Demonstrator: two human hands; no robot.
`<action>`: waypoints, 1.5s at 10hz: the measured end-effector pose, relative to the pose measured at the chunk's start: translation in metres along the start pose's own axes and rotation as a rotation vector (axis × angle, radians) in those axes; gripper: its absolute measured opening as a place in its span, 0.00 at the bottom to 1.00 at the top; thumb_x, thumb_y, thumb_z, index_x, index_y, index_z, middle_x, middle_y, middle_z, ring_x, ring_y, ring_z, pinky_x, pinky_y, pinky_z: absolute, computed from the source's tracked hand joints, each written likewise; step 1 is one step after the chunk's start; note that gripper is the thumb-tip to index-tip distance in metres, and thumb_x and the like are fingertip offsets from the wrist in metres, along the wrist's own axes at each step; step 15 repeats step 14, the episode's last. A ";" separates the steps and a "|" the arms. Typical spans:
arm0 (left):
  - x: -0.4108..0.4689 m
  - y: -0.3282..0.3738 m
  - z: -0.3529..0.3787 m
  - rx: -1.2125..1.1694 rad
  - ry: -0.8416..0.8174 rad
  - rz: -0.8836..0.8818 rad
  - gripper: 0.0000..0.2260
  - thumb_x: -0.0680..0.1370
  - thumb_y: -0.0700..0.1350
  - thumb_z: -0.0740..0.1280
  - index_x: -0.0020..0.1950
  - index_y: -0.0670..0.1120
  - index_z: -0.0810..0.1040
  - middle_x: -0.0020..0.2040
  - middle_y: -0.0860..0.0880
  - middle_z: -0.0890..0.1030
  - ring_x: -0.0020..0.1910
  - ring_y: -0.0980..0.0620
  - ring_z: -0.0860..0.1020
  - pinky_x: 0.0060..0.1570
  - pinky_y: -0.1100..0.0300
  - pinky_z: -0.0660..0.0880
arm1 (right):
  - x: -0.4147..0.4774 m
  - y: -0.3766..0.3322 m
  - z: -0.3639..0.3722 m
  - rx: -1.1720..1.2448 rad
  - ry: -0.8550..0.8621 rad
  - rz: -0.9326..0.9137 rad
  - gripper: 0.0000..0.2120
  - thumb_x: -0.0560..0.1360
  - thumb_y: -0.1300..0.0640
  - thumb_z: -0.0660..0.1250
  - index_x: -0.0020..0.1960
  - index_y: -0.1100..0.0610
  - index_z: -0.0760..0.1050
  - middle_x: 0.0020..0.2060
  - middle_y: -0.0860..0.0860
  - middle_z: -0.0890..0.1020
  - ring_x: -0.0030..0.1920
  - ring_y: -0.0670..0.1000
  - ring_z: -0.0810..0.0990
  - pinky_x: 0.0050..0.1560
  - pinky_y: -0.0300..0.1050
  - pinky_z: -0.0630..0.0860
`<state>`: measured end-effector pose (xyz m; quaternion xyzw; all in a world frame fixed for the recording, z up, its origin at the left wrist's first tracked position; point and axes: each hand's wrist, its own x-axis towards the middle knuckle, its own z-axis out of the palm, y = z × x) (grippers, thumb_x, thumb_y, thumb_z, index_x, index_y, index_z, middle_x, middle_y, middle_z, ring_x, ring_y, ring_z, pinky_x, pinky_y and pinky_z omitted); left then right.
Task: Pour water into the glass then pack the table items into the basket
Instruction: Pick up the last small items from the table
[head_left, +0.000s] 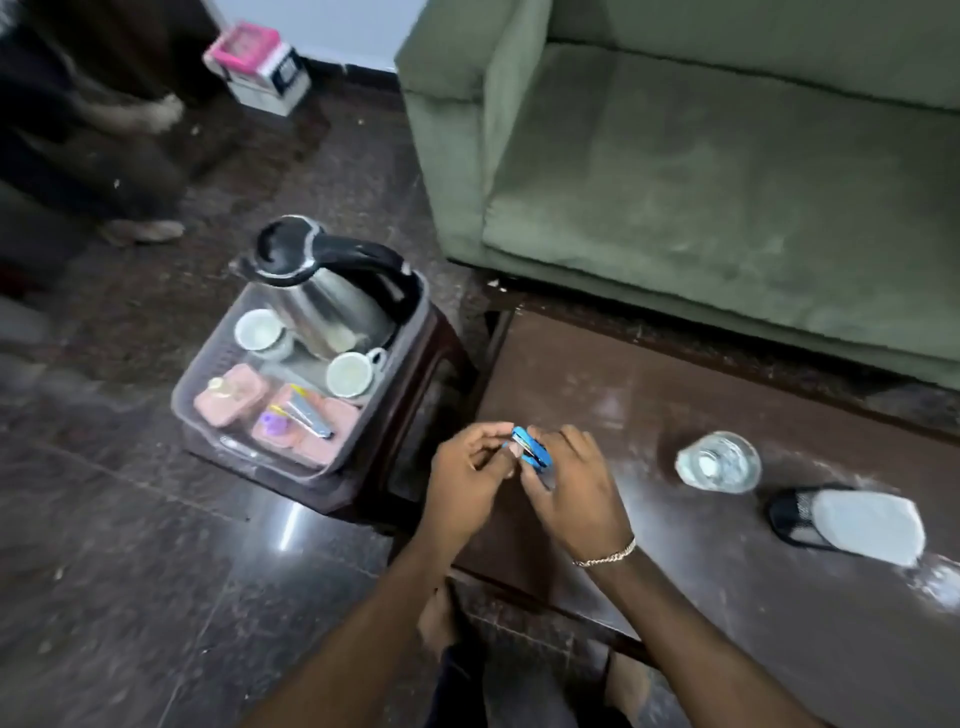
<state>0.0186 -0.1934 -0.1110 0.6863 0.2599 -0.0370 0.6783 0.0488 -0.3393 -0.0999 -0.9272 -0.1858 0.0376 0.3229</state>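
Both hands hold a small blue object (531, 451) over the left edge of the brown table (727, 545); my left hand (467, 478) pinches its left end and my right hand (571, 488) grips its right side. What the blue object is I cannot tell. A clear plastic basket (218, 415) stands on a dark stool to the left. Inside it are a steel kettle (322, 291) with a black handle, two white cups (257, 330) (353, 374), pink boxes (231, 395) and small items. A glass (719, 462) with water stands on the table to the right.
A black mesh holder with a grey cloth (852, 525) lies on the table right of the glass. A green sofa (701, 182) stands behind the table. Another person's feet (145, 228) are on the dark floor at left, near a pink and white box (260, 67).
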 end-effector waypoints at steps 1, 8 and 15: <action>0.013 0.003 -0.058 -0.042 0.116 0.004 0.10 0.79 0.34 0.73 0.55 0.47 0.84 0.46 0.47 0.87 0.46 0.52 0.85 0.54 0.48 0.83 | 0.028 -0.046 0.030 0.033 -0.023 -0.064 0.15 0.72 0.61 0.75 0.58 0.62 0.81 0.50 0.57 0.82 0.49 0.60 0.80 0.55 0.47 0.73; 0.063 -0.011 -0.241 1.301 0.075 0.128 0.21 0.76 0.55 0.55 0.63 0.54 0.80 0.77 0.42 0.69 0.76 0.33 0.62 0.68 0.35 0.65 | 0.083 -0.174 0.182 -0.356 -0.080 -0.038 0.07 0.70 0.51 0.73 0.42 0.53 0.79 0.40 0.49 0.83 0.45 0.57 0.77 0.43 0.52 0.61; 0.062 -0.005 -0.250 1.154 0.079 0.269 0.20 0.75 0.52 0.59 0.65 0.49 0.77 0.69 0.43 0.75 0.70 0.41 0.71 0.63 0.42 0.72 | 0.072 -0.158 0.176 -0.249 -0.050 0.016 0.11 0.78 0.47 0.65 0.49 0.52 0.82 0.46 0.50 0.82 0.48 0.57 0.77 0.45 0.56 0.70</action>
